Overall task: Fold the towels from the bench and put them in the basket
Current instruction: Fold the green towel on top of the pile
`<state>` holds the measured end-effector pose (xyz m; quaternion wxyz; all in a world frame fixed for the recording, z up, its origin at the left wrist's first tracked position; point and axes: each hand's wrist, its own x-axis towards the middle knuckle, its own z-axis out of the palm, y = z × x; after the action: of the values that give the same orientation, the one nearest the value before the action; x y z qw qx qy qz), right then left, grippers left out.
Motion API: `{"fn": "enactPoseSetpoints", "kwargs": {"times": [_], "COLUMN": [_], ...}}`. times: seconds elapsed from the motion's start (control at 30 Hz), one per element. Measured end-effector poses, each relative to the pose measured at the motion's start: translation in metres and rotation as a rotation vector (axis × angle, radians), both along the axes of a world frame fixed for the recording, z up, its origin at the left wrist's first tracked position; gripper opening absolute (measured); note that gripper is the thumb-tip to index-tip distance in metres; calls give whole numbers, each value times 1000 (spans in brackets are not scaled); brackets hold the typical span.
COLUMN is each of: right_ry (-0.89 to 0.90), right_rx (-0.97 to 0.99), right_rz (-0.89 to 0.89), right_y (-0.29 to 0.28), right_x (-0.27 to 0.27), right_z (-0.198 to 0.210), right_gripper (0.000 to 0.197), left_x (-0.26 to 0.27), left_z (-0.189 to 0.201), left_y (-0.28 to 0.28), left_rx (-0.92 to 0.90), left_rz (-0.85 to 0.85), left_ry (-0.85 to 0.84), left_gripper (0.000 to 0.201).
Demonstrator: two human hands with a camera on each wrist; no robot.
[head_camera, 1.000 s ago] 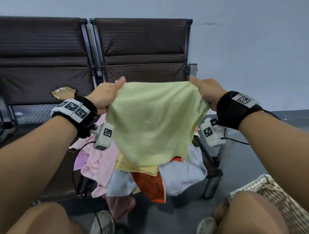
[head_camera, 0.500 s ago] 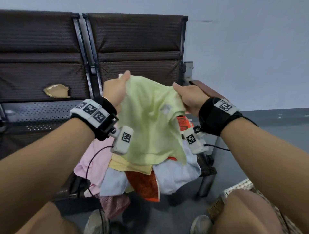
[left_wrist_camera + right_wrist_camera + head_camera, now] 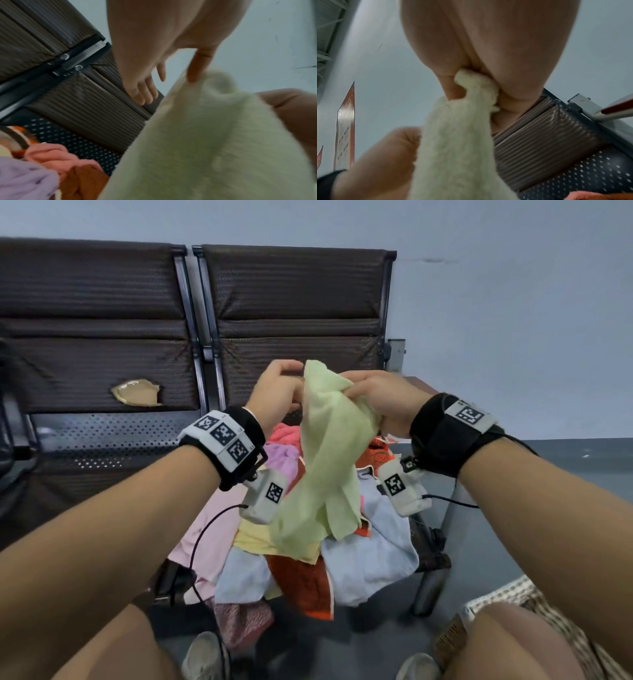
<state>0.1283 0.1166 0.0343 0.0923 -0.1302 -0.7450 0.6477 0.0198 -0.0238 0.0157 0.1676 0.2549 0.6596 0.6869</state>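
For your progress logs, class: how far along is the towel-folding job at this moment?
Done: nothing visibly; no folded towel shows. In hand: the right hand grips the green towel bunched at its top, with the left hand beside it. Left: the mixed towel pile on the bench, and the basket at the lower right.

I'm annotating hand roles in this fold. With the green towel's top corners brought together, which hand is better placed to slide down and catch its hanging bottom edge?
Probably the left hand: only one finger touches the green towel, while the right hand grips the gathered corners.
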Motion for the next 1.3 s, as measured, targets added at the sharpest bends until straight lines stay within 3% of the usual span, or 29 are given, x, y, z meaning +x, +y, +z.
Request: {"fn": "enactPoseSetpoints", "kwargs": {"times": [0.03,0.1,0.17,0.27,0.33,0.4,0.5,0.63,0.8,0.93,1.07,1.17,1.3], "right_ry": [-1,-6,-8,-92,-200,-202,-78,209,385,177,-114,-326,-574], "right_rx": [1,47,103,183,330,416,419,346,376,645,663,510,119], "right_rz": [45,76,66,54,-8,-147,-322,-455,-431,-366,-110,82,216], "right_y": [1,7,16,38,59,76,93,101,98,86,63,49,41], "right_x": [-1,-4,-5,-4,-9,-18,-35,-56,-62,-44,-11,10,29], "right_z": [3,6,4,-3,-13,-21,-22,-5,2,-42,-112,-152,-180], "right_gripper": [41,40,34,18,36,40,25,10,8,10,12,14,22], "left_x": [-1,-7,-16,-36,-49,-60,-75,-95,-105,-94,-71,-54,-38], "left_z": [-1,-2,-4,-5,-8,-9,-2,23,37,-16,-98,-141,-159], "left_y": [-3,-9,-10,2,16,30,52,70,63,35,-6,-32,-50], "left_rx": [-27,-82,-79,-138,-174,-190,-177,-13,123,-49,-394,-627,-723], "left_rz": [-87,-335,-467,-319,-172,-91,0,50,-23,-50,-165,-335,-549], "left_ry": [-20,-143,-286,-216,-104,0,150,196,213,223,226,155,-115], "left_gripper": [43,36,33,28,31,32,24,15,19,20,19,21,18]}}
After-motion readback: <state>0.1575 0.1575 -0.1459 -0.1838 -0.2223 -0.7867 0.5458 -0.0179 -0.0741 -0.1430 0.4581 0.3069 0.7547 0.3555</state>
